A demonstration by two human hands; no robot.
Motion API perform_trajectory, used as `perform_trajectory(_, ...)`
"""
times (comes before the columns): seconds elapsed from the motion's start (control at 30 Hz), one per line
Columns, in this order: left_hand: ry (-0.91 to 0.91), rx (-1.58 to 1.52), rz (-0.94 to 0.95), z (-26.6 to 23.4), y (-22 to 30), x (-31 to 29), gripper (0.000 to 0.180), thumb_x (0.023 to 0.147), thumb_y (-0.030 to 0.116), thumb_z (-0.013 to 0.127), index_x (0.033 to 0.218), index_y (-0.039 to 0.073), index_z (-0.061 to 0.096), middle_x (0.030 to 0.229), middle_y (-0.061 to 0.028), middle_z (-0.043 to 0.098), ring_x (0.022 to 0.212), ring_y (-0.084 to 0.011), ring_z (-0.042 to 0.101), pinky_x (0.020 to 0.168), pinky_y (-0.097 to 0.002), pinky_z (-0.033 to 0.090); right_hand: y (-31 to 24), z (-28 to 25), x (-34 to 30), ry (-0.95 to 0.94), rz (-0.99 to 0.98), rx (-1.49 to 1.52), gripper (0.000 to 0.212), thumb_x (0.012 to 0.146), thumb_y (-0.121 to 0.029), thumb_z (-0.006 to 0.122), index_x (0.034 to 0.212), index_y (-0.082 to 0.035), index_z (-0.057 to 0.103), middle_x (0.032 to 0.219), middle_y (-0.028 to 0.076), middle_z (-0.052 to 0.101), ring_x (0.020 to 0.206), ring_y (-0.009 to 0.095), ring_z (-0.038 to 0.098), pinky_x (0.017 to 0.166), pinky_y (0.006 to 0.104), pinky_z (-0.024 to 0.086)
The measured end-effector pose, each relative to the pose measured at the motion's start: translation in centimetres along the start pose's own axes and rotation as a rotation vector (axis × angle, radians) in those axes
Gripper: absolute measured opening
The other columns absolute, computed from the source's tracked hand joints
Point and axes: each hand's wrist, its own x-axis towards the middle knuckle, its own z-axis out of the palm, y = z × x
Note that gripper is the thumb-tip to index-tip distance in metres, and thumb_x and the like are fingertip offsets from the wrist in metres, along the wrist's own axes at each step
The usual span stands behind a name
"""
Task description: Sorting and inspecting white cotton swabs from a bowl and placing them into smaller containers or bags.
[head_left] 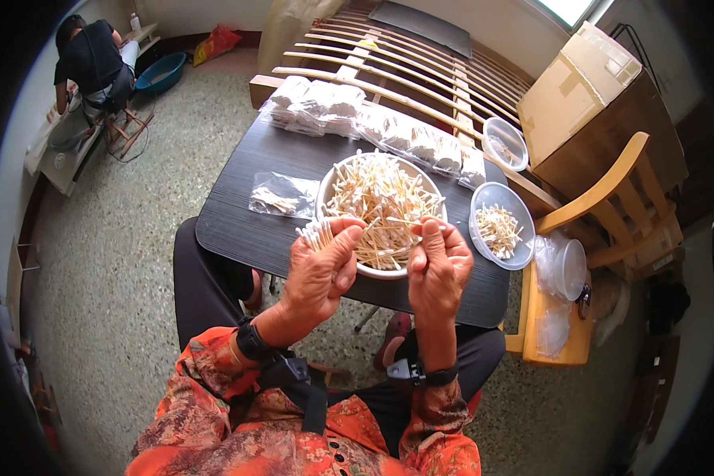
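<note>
- The landmark is the large white bowl [335, 181], heaped with wooden-stemmed cotton swabs [377, 194], standing on the dark table [238, 230] toward the edge nearest the person
- The left hand [319, 270] is raised just in front of the bowl's near-left rim, fingers curled shut around a small bundle of swabs [313, 232] whose white tips stick up above the thumb
- The right hand [438, 266] is raised just in front of the bowl's near-right rim, thumb and fingertips pinched narrowly on a single swab [401, 221] that lies crosswise, pointing toward the left hand
- The two hands are near each other but apart, both over the bowl's near rim
- Just right of the bowl stands a clear round plastic tub [522, 238] with a smaller lot of swabs in its bottom
- Left of the bowl lies a flat clear bag [282, 194] holding a few swabs
- Beyond the bowl, along the far side of the table, runs a row of filled clear packets [373, 119] of white-tipped swabs
- Further right and beyond the bowl sits a second clear tub [505, 143], at the table's far corner
- Well right of the bowl stand a wooden chair [619, 198] and a large cardboard box [579, 87]
- Far beyond the bowl to the left, another person [95, 63] sits on a low stool with their back turned
</note>
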Motion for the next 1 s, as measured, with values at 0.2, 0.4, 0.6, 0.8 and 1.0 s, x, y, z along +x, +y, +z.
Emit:
perform_trajectory(0.2,-0.022,0.067,0.071,0.5,-0.5,-0.5,0.024,0.086,0.008,0.059,0.108,0.000,0.055,0.058,0.0026,0.048,0.041,-0.0036,0.036,0.036,-0.0184,0.027,0.2,1.0,-1.8,-0.146,0.393,0.368,0.015,0.090,-0.012,0.053,0.094,0.002,0.055,0.080,0.008,0.062,0.044,0.002,0.044,0.033,0.0163,0.035)
perform_trajectory(0.4,-0.043,0.086,0.146,0.4,-0.9,-0.8,0.021,0.085,0.008,0.060,0.104,-0.001,0.057,0.063,0.0022,0.052,0.042,-0.0030,0.037,0.039,-0.0174,0.029,0.7,1.2,-2.5,-0.180,0.478,0.387,0.017,0.092,-0.015,0.051,0.093,0.002,0.055,0.076,0.005,0.059,0.042,0.002,0.043,0.032,0.0166,0.035)
perform_trajectory(0.6,-0.020,0.213,0.271,0.6,-1.1,-0.8,0.014,0.086,0.011,0.059,0.097,0.002,0.058,0.060,0.0007,0.052,0.042,-0.0033,0.038,0.038,-0.0174,0.030,0.7,1.4,-2.8,-0.193,0.489,0.411,0.017,0.092,-0.015,0.051,0.087,0.001,0.054,0.073,0.005,0.058,0.041,0.003,0.043,0.031,0.0172,0.035)
perform_trajectory(0.8,-0.111,-0.159,-0.014,0.0,-0.5,-0.6,0.018,0.088,0.021,0.059,0.078,0.008,0.051,0.051,0.0037,0.039,0.041,-0.0062,0.038,0.036,-0.0219,0.035,0.6,3.1,-4.4,-0.103,0.145,0.044,0.014,0.086,-0.007,0.060,0.091,0.004,0.056,0.067,0.006,0.059,0.040,0.005,0.045,0.034,0.0191,0.035)
perform_trajectory(1.0,-0.036,-0.198,-0.211,0.3,-0.1,-0.6,0.030,0.091,0.031,0.051,0.070,0.010,0.047,0.049,0.0028,0.037,0.039,-0.0076,0.037,0.038,-0.0240,0.036,1.2,3.1,-4.9,-0.109,-0.034,-0.165,0.010,0.084,-0.002,0.061,0.091,0.003,0.056,0.062,0.004,0.057,0.043,0.005,0.047,0.036,0.0177,0.034)
